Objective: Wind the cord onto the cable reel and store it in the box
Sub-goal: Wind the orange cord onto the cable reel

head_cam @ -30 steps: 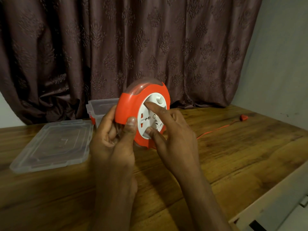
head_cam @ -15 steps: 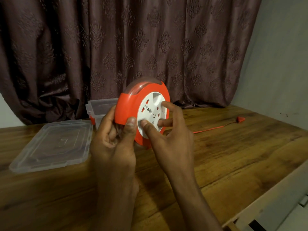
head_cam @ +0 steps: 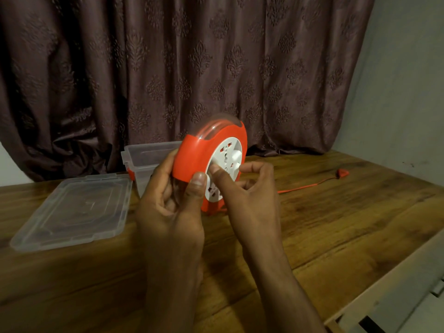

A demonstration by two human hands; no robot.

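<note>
- The cable reel, an orange round housing with a clear upper section and a white socket face, is held upright above the counter's middle, its lower edge close to the wood.
- The cord, thin and orange, is laid across the counter from below the reel toward the right edge, ending in an orange plug.
- The box, clear plastic and open, is set near the counter's back edge, behind the reel.

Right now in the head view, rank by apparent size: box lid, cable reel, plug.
1. box lid
2. cable reel, though it is held nearer the camera, so this order is unsure
3. plug, clearly smallest and farthest away
</note>
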